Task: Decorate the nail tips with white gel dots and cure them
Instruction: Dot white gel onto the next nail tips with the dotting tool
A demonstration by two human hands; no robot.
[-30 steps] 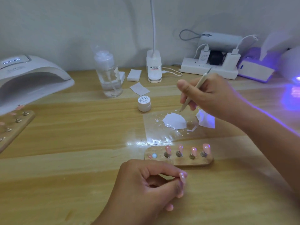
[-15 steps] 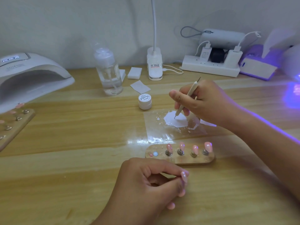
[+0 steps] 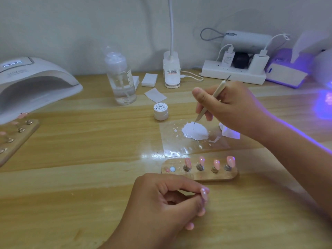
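Watching remotely: the right hand (image 3: 231,105) is up over the table with the wrist angled down. Its thumb and fingers pinch the dotting tool (image 3: 210,103) like a pen, and the tip looks like it's touching the white gel puddle (image 3: 195,131) on the clear film (image 3: 172,141). The left hand (image 3: 161,203) sits low and close to me, fingers curled, pinching one pink nail tip (image 3: 204,194) between thumb and forefinger. Four more tips stand on the wooden holder (image 3: 199,175), between that hand and the film. The gel jar (image 3: 160,111) is just beside the film, and the curing lamp (image 3: 36,83) is far left.
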